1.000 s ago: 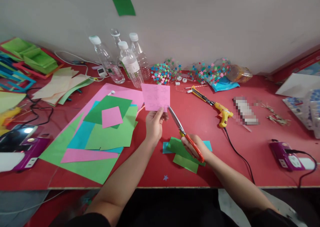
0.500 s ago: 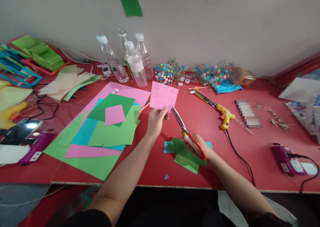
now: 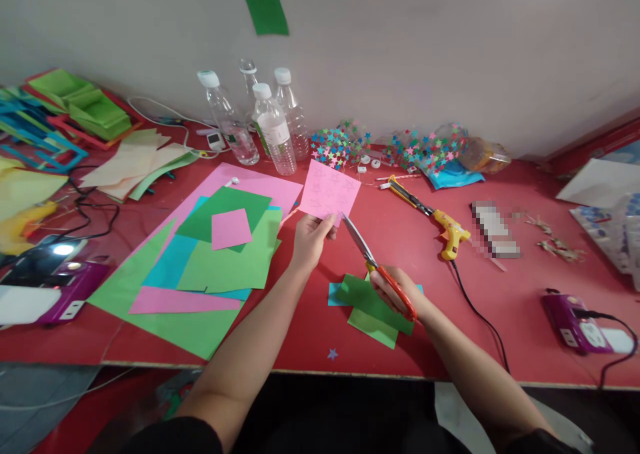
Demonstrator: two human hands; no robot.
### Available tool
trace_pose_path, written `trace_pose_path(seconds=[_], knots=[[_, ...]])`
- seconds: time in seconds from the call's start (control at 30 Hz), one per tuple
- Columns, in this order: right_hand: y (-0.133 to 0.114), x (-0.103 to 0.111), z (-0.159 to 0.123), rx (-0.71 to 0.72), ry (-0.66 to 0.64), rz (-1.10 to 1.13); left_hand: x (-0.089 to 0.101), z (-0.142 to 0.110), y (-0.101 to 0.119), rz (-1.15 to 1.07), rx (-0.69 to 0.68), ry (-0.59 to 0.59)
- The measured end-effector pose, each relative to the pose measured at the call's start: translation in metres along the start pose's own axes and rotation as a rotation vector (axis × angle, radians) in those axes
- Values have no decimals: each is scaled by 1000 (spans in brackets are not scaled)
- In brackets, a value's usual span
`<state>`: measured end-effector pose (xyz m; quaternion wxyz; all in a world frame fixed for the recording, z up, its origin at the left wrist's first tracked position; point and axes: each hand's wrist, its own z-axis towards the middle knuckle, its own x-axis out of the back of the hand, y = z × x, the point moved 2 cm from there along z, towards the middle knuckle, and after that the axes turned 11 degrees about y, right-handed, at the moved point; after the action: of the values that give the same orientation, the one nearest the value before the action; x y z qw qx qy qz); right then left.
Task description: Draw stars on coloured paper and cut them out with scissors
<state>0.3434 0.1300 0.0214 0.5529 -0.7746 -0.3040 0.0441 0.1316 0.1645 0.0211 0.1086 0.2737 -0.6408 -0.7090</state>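
Between the thumb and fingers of my left hand point(image 3: 313, 241) is a square of pink paper point(image 3: 329, 189), held up by its lower edge. Faint star outlines are drawn on it. My right hand point(image 3: 393, 291) grips a pair of scissors point(image 3: 367, 254) with orange-red handles. Their blades look closed or nearly so, and the tips are at the paper's lower right edge, close to my left fingertips; whether they touch the paper I cannot tell. Beneath my right hand lie green paper pieces point(image 3: 373, 327) and a blue paper piece point(image 3: 337, 294). A small star point(image 3: 333, 354) lies near the front edge.
Layered coloured paper sheets point(image 3: 225, 267) cover the left side of the red table point(image 3: 300, 327). Several plastic bottles point(image 3: 277, 137) stand by the wall. Star-filled clear containers point(image 3: 340, 144) sit at the back. A yellow glue gun point(image 3: 453, 234) and a purple power strip point(image 3: 580, 324) lie right.
The pink paper has tilted clockwise and shifted slightly right with my left hand. The scissors have stayed beside its lower edge. The whole view has shifted a little.
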Motion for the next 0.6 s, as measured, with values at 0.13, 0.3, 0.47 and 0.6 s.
trace_pose_path(seconds=[0.13,0.3,0.47,0.6], knots=[[-3,0,0,-4,8,-9,2,2,-5,20,-4,-22],[-3,2,1,-21,17,-20,4,3,-7,39,-4,-36],[-4,3,0,6,13,-42,5,4,-7,53,1,-40],[-4,4,1,10,4,-40,5,4,-9,51,2,-26]])
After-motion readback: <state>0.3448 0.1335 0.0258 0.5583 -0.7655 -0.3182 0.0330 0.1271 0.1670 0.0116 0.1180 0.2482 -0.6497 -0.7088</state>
